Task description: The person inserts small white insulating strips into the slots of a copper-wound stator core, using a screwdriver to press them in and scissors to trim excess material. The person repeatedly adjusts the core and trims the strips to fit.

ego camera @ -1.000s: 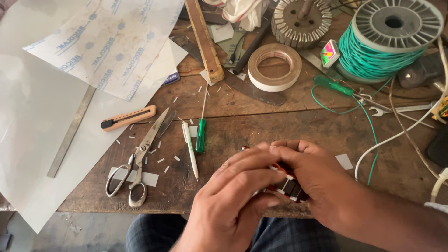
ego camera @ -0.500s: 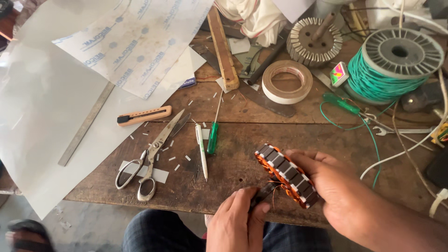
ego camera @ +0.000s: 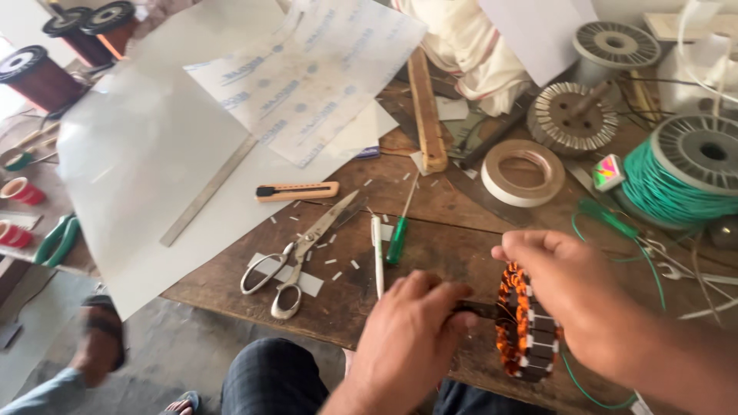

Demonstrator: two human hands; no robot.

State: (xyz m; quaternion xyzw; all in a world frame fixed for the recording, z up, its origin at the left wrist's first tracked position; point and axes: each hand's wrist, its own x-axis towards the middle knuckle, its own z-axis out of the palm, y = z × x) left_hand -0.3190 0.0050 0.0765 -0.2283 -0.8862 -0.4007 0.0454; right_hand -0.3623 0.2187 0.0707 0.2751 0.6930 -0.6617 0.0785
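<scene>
Copper-wound stator ring (ego camera: 525,332)
It stood on edge over the workbench's front edge, orange windings between pale slots.

Both hands curl closed low in view, left (ego camera: 411,338) beside right (ego camera: 580,300)

The right hand (ego camera: 573,296) covered part of the ring-shaped copper-wound stator (ego camera: 523,330). The left hand (ego camera: 407,338) hid a dark tool's end; both forearms ran off frame.

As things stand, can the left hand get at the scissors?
Probably yes, once freed: the left hand grips a dark tool against the wound stator, but the scissors lie open on the bench just left of it, nothing between.
</scene>
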